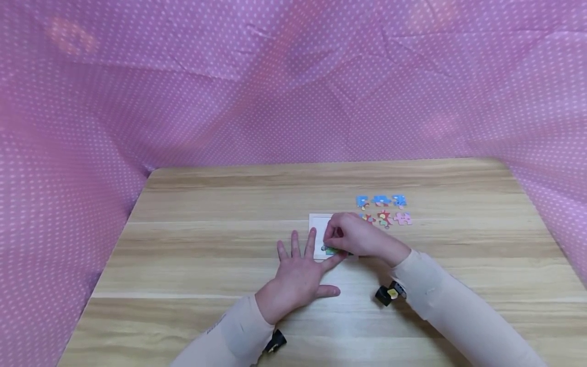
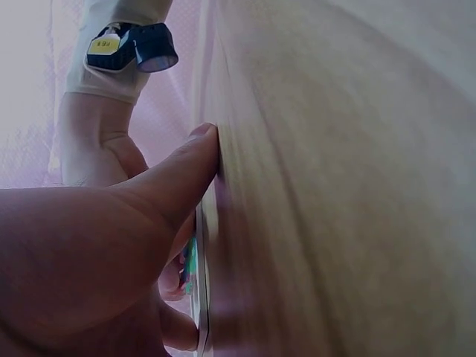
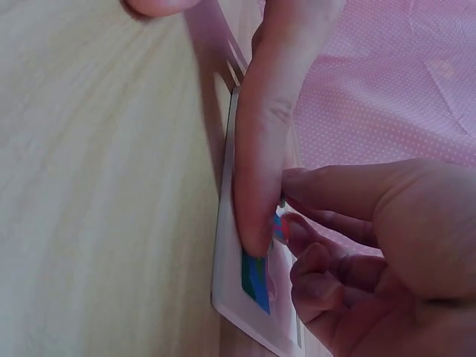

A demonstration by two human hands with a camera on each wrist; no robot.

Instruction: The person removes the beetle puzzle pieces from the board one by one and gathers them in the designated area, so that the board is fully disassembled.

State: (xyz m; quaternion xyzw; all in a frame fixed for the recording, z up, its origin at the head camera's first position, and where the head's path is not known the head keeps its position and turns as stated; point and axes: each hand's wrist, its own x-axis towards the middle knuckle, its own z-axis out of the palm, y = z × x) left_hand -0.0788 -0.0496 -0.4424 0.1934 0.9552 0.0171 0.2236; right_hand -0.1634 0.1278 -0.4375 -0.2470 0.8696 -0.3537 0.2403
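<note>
A white puzzle tray (image 1: 316, 222) lies on the table, partly covered by both hands. My left hand (image 1: 300, 280) is spread with straight fingers; its index finger (image 3: 260, 163) presses on a green-and-blue puzzle piece (image 3: 255, 284) along the tray's near side. The left thumb (image 2: 195, 152) rests on the tabletop. My right hand (image 1: 355, 235) is over the tray, thumb and index finger pinching a small puzzle piece, mostly hidden by the fingertips. A red and blue bit (image 3: 280, 227) shows beside those fingertips in the right wrist view.
Loose puzzle pieces lie in two rows right of the tray: a blue back row (image 1: 381, 200) and a front row with a red piece (image 1: 384, 218) and a pink piece (image 1: 403, 218). A pink dotted curtain (image 1: 293, 102) hangs behind the wooden table (image 1: 206, 204).
</note>
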